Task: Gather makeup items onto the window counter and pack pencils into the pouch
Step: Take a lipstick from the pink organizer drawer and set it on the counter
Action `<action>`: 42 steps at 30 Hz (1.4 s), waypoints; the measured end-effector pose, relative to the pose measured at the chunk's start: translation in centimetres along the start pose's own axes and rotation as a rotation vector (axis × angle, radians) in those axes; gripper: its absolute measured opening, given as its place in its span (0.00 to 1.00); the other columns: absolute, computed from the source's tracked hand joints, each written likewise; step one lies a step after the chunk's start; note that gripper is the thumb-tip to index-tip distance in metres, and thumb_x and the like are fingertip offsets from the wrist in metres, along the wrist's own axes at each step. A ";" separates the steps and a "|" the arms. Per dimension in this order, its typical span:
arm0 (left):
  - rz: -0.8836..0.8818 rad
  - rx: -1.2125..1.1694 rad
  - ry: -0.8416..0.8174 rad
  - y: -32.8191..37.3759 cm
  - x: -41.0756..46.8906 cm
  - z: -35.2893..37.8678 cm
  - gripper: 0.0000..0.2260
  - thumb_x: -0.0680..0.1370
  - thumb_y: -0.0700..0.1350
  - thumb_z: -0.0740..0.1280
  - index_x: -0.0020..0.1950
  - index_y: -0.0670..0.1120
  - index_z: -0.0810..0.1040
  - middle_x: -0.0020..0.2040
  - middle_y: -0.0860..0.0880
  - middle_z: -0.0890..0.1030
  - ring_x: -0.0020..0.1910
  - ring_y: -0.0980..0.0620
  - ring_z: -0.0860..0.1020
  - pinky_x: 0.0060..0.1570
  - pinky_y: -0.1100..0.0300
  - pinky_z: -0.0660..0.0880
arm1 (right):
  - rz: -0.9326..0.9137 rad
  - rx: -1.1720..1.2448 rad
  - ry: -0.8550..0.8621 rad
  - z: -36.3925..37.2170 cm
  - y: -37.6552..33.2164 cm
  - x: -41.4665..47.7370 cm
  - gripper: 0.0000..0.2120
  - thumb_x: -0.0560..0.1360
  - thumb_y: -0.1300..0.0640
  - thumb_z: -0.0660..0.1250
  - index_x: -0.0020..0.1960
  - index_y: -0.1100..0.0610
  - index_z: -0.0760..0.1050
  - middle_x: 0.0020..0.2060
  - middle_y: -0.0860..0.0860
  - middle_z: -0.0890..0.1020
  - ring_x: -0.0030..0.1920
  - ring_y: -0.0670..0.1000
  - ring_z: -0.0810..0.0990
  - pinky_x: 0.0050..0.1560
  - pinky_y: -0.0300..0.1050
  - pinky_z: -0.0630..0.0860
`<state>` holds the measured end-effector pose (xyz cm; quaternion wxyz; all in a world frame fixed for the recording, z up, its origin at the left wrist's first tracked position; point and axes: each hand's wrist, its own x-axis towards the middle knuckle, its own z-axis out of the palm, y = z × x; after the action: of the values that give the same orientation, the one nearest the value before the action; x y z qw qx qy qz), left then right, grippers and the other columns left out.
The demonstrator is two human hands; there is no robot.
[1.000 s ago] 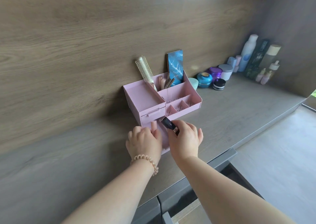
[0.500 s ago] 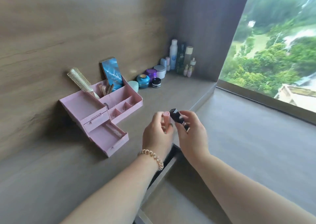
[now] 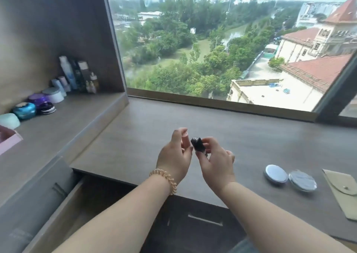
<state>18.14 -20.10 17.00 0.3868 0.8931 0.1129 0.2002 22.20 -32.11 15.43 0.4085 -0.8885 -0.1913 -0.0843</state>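
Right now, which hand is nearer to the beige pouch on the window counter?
Right. The right hand, pinching a black lipstick, is left of the pouch. The left hand, holding a pink tube, is farther left, beyond the right hand.

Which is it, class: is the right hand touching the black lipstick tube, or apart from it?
Touching. The head view shows the right hand pinching the black lipstick tube between its thumb and curled fingers, with no gap.
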 end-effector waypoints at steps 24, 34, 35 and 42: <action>-0.087 0.125 -0.355 6.0 3.7 27.0 0.11 0.78 0.42 0.62 0.59 0.51 0.71 0.46 0.51 0.80 0.44 0.49 0.78 0.44 0.57 0.74 | 0.412 -0.164 -0.050 -9.9 26.1 3.4 0.10 0.71 0.57 0.68 0.51 0.50 0.73 0.45 0.45 0.80 0.55 0.50 0.75 0.70 0.49 0.50; -0.061 0.116 -0.481 2.6 6.4 29.2 0.09 0.76 0.42 0.62 0.55 0.49 0.73 0.44 0.47 0.81 0.44 0.46 0.79 0.44 0.58 0.74 | 0.358 -0.262 -0.129 -7.4 28.6 5.3 0.10 0.71 0.55 0.69 0.51 0.51 0.73 0.47 0.46 0.81 0.57 0.48 0.75 0.70 0.48 0.48; -0.047 0.106 -0.494 2.7 6.5 29.4 0.09 0.76 0.41 0.62 0.55 0.48 0.73 0.45 0.47 0.81 0.45 0.46 0.79 0.45 0.57 0.74 | 0.347 -0.271 -0.135 -7.4 28.7 5.3 0.11 0.70 0.54 0.69 0.51 0.51 0.73 0.46 0.46 0.81 0.57 0.48 0.76 0.69 0.48 0.49; -0.023 0.066 -0.517 2.6 6.3 30.5 0.07 0.75 0.41 0.63 0.53 0.47 0.73 0.45 0.47 0.81 0.46 0.45 0.80 0.47 0.55 0.75 | 0.353 -0.248 -0.189 -7.7 29.2 5.8 0.13 0.70 0.54 0.69 0.53 0.48 0.72 0.46 0.43 0.80 0.59 0.45 0.74 0.71 0.48 0.47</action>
<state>37.43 -39.30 1.70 0.3756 0.9254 0.0270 -0.0431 39.46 -53.74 1.99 0.2847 -0.9556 -0.0584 0.0493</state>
